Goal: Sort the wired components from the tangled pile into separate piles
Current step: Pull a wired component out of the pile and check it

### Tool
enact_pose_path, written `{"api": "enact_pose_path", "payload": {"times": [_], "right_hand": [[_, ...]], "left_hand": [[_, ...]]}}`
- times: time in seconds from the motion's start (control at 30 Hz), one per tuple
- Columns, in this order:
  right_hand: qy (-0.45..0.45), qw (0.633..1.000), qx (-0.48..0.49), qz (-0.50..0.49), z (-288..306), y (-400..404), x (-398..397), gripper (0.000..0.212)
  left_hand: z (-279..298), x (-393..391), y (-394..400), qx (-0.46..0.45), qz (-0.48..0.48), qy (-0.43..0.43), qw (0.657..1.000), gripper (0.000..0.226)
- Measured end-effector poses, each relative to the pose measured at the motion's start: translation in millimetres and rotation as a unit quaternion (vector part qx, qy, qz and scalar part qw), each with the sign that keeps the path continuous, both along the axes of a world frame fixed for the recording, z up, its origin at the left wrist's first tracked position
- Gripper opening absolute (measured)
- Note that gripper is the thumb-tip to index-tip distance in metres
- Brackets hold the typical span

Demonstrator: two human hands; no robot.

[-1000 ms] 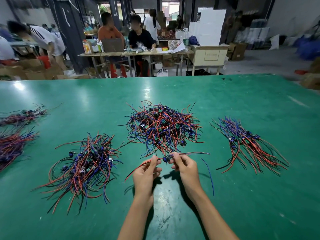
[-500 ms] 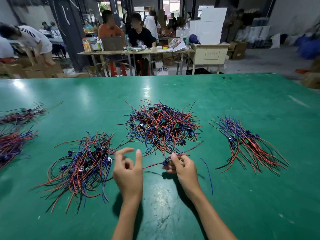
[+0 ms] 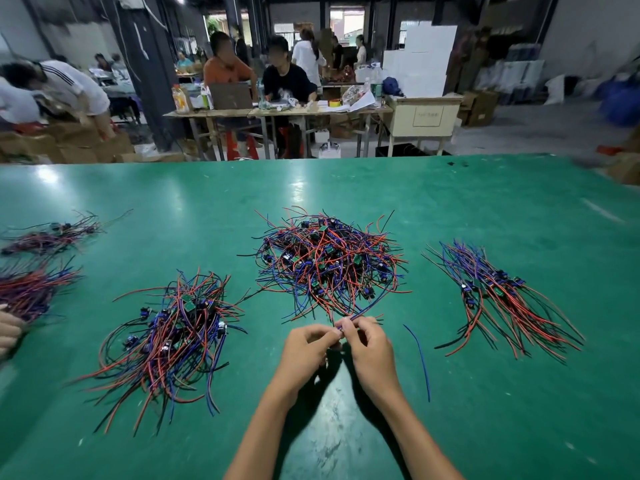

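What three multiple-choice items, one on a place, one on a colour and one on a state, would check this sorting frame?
1. Where does the loose single wire lie?
A. To the right of the right hand, on the bare green table
B. On top of the left pile
C. Across both wrists

2. What colour is that loose wire?
A. Yellow
B. Blue
C. White

3. What are the two hands doing?
A. Resting flat on the table
B. Both pinching a wired component at the near edge of the tangled pile
C. Lifting a cardboard box

Answers:
1 A: it lies alone on the table surface between the right hand and the right pile.
2 B: it is blue along its whole length.
3 B: the left hand and right hand meet fingertip to fingertip around it.
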State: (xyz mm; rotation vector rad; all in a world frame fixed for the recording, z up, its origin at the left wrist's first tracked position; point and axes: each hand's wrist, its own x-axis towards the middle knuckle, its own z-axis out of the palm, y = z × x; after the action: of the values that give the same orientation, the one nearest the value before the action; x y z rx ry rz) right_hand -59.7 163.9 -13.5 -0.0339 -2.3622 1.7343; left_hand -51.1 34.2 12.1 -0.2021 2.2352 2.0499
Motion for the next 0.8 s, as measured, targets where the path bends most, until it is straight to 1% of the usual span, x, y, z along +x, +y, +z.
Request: {"api": "enact_pose_path", "payload": {"times": [0.13,0.23,0.43,0.5,0.57,0.7,0.8], "right_hand": [[0.018,0.998,0.044,0.027,2,-5,1,0.026],[-0.001,0.999,0.026,0.020,0,-7,1,0.025],[-0.061,0.992,-0.114,-0.001,-1,-5,-7,0.031],[-0.067,0.990,-0.127,-0.008,-3,-4,-11,0.030],[-0.073,0.988,-0.138,-0.021,-3,-3,-16,0.031],[-0.094,0.970,-0.217,-0.057,2,-1,-27,0.034],[-0.105,0.950,-0.285,-0.077,7,4,-30,0.031]], "left_hand": [[1,0,10,0.051,0.049,0.016,0.997,0.020],[-3,-1,12,0.057,0.046,0.027,0.997,0.020],[-9,2,11,0.009,0.017,0.063,0.998,0.023],[-8,3,11,0.001,0.017,0.066,0.998,0.027],[-7,4,9,0.007,0.010,0.055,0.998,0.023],[-4,8,5,0.014,-0.018,0.031,0.999,0.019],[-2,13,2,0.001,-0.051,0.026,0.998,0.016]]}}
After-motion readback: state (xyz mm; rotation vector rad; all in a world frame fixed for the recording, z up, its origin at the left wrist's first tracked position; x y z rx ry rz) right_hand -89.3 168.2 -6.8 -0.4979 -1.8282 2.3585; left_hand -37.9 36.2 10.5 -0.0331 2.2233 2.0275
